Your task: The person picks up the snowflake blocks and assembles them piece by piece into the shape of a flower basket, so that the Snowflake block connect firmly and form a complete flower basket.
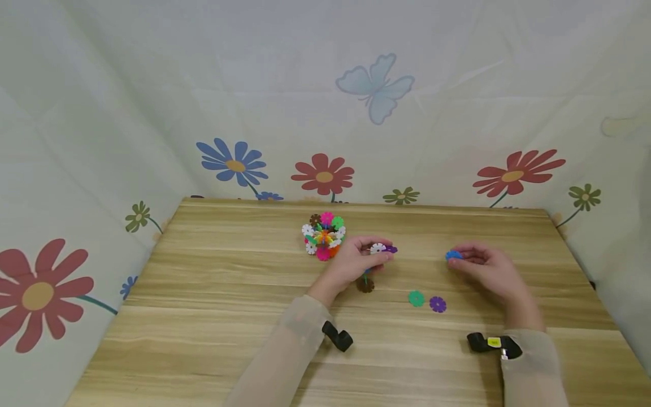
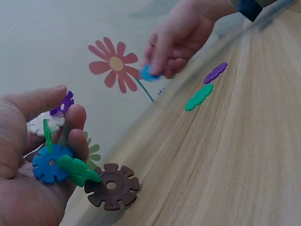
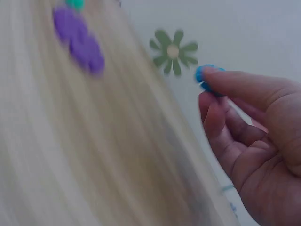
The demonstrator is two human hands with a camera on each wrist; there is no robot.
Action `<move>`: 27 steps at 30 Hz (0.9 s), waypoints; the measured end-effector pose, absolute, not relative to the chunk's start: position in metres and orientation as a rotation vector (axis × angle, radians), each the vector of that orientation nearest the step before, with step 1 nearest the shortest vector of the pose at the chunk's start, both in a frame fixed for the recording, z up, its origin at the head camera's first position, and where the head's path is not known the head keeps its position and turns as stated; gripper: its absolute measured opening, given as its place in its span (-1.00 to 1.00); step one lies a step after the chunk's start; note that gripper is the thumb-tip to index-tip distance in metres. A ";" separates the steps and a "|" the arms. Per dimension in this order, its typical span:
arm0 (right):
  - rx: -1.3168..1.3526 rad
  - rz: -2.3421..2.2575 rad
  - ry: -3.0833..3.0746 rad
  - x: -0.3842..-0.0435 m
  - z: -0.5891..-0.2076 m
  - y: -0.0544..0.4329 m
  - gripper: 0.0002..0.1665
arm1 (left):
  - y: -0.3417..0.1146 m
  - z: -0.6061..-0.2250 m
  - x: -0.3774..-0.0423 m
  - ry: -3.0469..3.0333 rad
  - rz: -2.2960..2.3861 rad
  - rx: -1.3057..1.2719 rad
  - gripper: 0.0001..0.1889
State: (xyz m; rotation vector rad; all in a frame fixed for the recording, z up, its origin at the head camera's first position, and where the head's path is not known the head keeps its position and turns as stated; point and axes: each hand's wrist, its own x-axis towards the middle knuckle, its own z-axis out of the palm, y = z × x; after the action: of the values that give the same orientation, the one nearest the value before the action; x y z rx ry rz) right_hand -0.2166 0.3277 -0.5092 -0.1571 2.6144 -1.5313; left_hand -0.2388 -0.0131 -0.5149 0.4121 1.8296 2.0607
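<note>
My left hand [image 1: 351, 261] holds a chain of notched plastic discs above the table. In the left wrist view the chain runs from a purple disc [image 2: 62, 103] near the thumb tip through a white disc [image 2: 47, 123], a green one, a blue disc [image 2: 52, 163] and another green disc [image 2: 79, 171] to a brown disc [image 2: 112, 186] at the free end. Off to the right, my right hand [image 1: 488, 268] pinches a single blue disc [image 1: 454, 255] between thumb and fingers. That disc [image 3: 211, 80] is partly covered by the thumb in the right wrist view.
A loose green disc [image 1: 416, 298] and a purple disc [image 1: 438, 304] lie side by side on the wooden table [image 1: 229, 339], between the forearms. Behind the left hand stands a round, many-coloured cluster of joined discs [image 1: 324, 237]. A flower-printed cloth [image 1: 285, 102] hangs beyond the table's back edge.
</note>
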 end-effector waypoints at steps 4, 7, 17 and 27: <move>-0.175 -1.860 2.430 -0.219 -0.502 0.300 -0.55 | -0.013 -0.514 -0.238 1.844 2.047 0.430 -0.62; -0.246 -1.946 2.356 -0.222 -0.499 0.281 -0.62 | -0.012 -0.513 -0.237 1.878 2.039 0.453 -0.64; -0.364 -1.941 2.356 -0.224 -0.504 0.246 -0.73 | -0.013 -0.510 -0.235 1.893 2.050 0.504 -0.69; -0.502 -2.011 2.305 -0.224 -0.503 0.238 -0.82 | -0.013 -0.510 -0.237 1.885 2.060 0.505 -0.68</move>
State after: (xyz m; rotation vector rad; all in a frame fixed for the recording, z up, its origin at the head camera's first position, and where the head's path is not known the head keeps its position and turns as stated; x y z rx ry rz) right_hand -0.2245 0.2379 -0.5034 -0.5024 2.3045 -2.0105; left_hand -0.2365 -0.0133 -0.5098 0.5045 1.8852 2.0601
